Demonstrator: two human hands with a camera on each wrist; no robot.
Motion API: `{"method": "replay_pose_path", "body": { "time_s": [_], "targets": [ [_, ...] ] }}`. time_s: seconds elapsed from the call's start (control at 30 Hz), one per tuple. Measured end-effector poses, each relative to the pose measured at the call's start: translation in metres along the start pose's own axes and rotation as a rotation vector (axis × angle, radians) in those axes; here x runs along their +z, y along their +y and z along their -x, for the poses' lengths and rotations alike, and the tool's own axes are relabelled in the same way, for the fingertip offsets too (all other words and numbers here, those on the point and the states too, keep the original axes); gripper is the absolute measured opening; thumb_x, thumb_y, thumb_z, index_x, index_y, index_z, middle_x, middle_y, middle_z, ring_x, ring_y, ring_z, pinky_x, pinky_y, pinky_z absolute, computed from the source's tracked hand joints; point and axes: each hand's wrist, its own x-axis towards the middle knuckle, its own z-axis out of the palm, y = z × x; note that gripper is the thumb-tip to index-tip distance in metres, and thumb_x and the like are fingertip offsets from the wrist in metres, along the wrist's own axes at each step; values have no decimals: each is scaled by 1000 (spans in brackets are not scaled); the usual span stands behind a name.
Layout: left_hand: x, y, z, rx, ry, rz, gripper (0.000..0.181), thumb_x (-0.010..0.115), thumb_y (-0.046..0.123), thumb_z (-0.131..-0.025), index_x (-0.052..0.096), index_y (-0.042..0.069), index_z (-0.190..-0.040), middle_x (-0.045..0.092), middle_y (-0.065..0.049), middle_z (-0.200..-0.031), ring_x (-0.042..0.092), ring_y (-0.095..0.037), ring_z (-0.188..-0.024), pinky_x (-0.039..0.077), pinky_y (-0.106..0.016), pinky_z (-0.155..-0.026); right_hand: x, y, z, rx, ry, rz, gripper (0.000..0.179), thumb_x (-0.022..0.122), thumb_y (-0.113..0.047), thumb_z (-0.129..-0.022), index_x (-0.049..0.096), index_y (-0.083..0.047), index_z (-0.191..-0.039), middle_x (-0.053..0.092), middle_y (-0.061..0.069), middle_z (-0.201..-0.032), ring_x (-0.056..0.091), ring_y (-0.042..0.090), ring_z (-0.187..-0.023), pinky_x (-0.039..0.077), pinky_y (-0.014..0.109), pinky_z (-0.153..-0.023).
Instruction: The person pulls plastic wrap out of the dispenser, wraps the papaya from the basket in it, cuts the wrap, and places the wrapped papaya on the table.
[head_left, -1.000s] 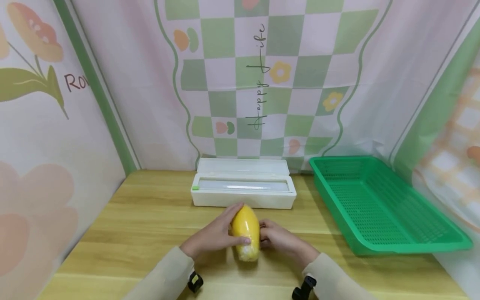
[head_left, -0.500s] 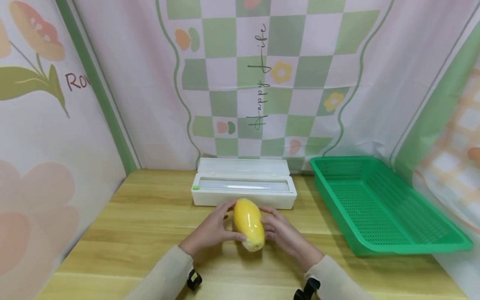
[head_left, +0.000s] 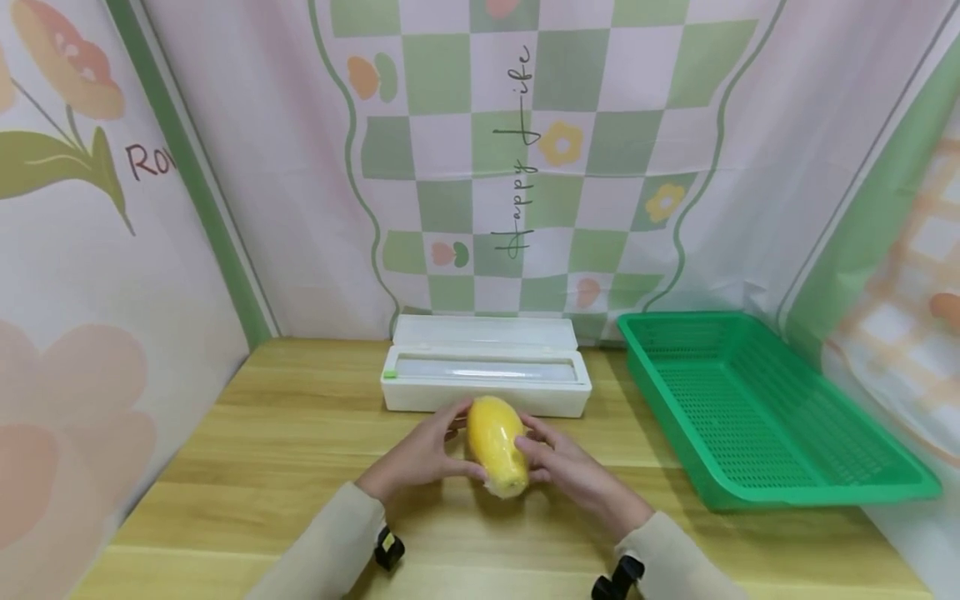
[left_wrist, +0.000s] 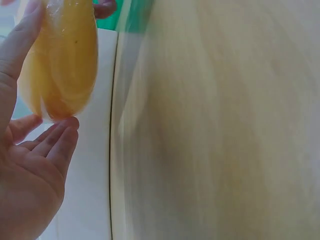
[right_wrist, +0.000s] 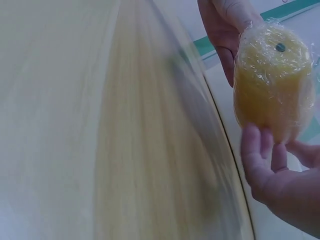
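Note:
An oblong yellow fruit [head_left: 497,442], wrapped in clear cling film, is held between both hands over the table. Its near end, seen in the right wrist view, shows crinkled film [right_wrist: 270,60] and a small dark stem spot. My left hand [head_left: 416,454] grips the fruit's left side, thumb at the near end and fingers toward the far end. On the other side, my right hand [head_left: 573,475] holds it with the thumb on top and the fingers around the right side. In the left wrist view the fruit's smooth side [left_wrist: 65,60] shows above the left fingertips.
Just beyond the hands stands a white cling film dispenser box [head_left: 487,398] with its lid [head_left: 486,333] raised and a roll inside. A green plastic basket [head_left: 675,417] sits at the right of the wooden table [head_left: 300,417]. Printed curtains hang behind and at the sides.
The fruit has turned and shifted slightly away from the body, its near end swinging to the right. My right hand has moved its thumb up onto the fruit.

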Motion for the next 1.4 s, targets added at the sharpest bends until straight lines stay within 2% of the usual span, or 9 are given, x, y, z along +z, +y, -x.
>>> {"method": "replay_pose_path", "body": {
  "time_s": [0.13,0.37,0.67,0.8,0.97,1.07,1.17,1.3,1.4],
  "targets": [
    [-1,-4,-1,4,-6,20,103,89,34,-74,29,18,-157,38,5,-154,45,-21,-135,37,-41,-112,-1,0,1,-14,-32,51,83,65,-25,-98,13,-4,-160,28,32,-140,62,29,-102,55,41,-89],
    [0,-8,-5,-14,-24,34,107,90,37,-72,27,21,-157,37,8,-156,43,-16,-137,35,-37,-113,1,-1,1,-9,11,171,100,78,-27,-88,11,-17,-162,27,28,-151,49,42,-124,45,54,-101],
    [0,-7,-8,-65,-37,97,109,91,35,-72,26,18,-157,34,2,-158,42,-18,-138,34,-35,-114,1,2,-1,15,81,211,87,69,-35,-95,15,-26,-162,27,22,-156,39,46,-134,35,62,-107],
    [-3,-8,-10,-66,-47,109,105,90,32,-73,27,21,-156,35,3,-157,42,-18,-138,34,-38,-114,0,3,-2,7,77,204,81,63,-36,-99,14,-25,-162,24,22,-157,43,41,-132,40,56,-107],
    [-6,-12,-10,-36,-66,50,104,93,30,-71,31,21,-155,39,6,-153,45,-17,-134,36,-41,-113,2,4,-4,1,66,177,79,62,-33,-101,14,-19,-162,25,31,-153,58,33,-116,51,41,-96],
    [-6,-17,-10,-15,-84,13,106,94,31,-69,32,20,-154,42,6,-151,46,-16,-133,34,-42,-114,5,6,-5,15,93,184,82,67,-33,-97,17,-21,-161,30,32,-149,59,32,-114,51,40,-94],
    [-5,-20,-11,-4,-107,2,108,94,31,-68,30,20,-155,43,7,-151,46,-15,-133,31,-42,-115,8,9,-4,17,126,211,85,72,-32,-94,20,-25,-160,34,31,-146,57,36,-116,50,46,-95],
    [-3,-21,-12,5,-144,39,109,94,25,-69,28,18,-155,43,6,-151,48,-18,-132,30,-43,-116,11,11,-5,12,153,226,90,77,-29,-90,20,-24,-159,36,30,-143,60,35,-110,54,46,-89],
    [-4,-20,-12,9,-166,68,109,93,19,-70,26,16,-156,42,5,-151,46,-20,-133,30,-43,-116,13,12,-7,12,166,220,93,79,-26,-88,20,-20,-159,38,29,-140,63,30,-100,57,40,-82]
  ]
}}
